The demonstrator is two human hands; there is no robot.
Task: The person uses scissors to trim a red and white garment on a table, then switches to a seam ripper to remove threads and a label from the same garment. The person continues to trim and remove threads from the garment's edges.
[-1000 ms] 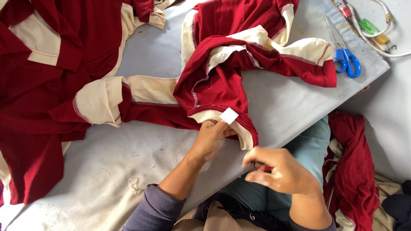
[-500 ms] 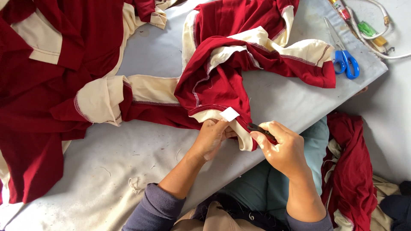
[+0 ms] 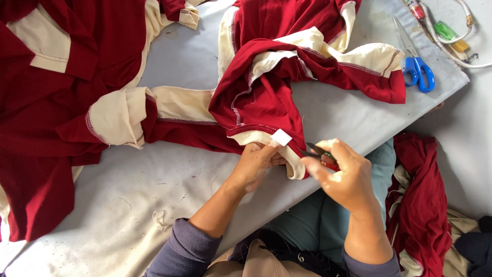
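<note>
A dark red and cream garment (image 3: 266, 87) lies bunched on the grey table (image 3: 128, 195). Its cream collar band hangs at the table's near edge, with a small white label (image 3: 281, 137) sewn on it. My left hand (image 3: 256, 163) pinches the collar band just below the label. My right hand (image 3: 343, 177) holds a small thread snipper (image 3: 320, 154) with a red handle. The snipper's dark blades touch the collar seam to the right of the label.
More red and cream garments (image 3: 66, 102) cover the table's left side. Blue-handled scissors (image 3: 417, 69), a white cable and small tools lie at the far right corner. A pile of red cloth (image 3: 425, 205) sits beside my lap on the right.
My right hand has risen from beside my lap to the collar, bringing the snipper's blades against the seam. My left hand has kept its hold by the label.
</note>
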